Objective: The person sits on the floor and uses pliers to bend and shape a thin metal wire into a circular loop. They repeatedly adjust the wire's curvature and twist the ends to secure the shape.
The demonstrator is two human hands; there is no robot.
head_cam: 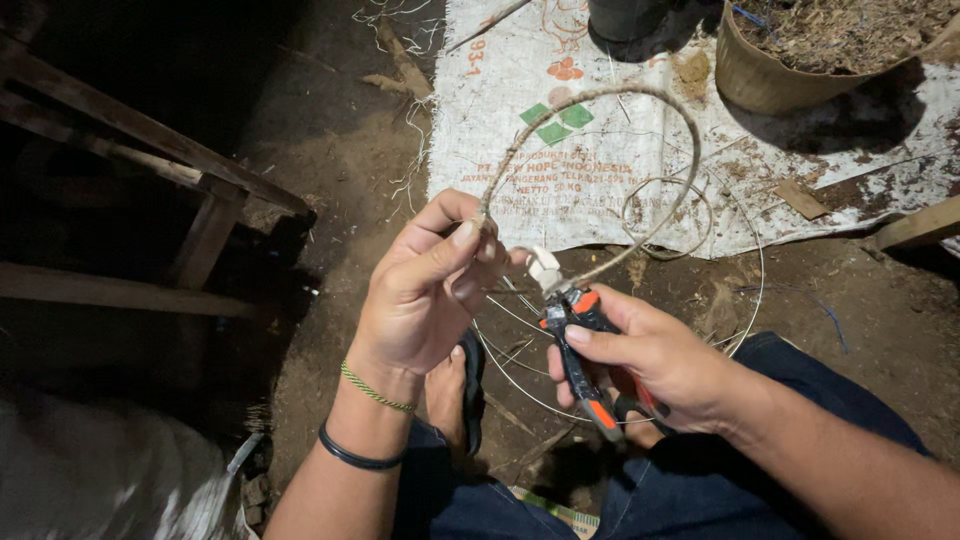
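Head view: L hand (425,290) pinching twine-wrapped wire loop (640,115) – R hand (665,365) clamped on pliers (580,345), nose up-left at loop end – just beside L fingertips.

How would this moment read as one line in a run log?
left hand: pinches wrapped wire loop | right hand: grips orange-black pliers, tips at loop's ends | ground: white sack, basket
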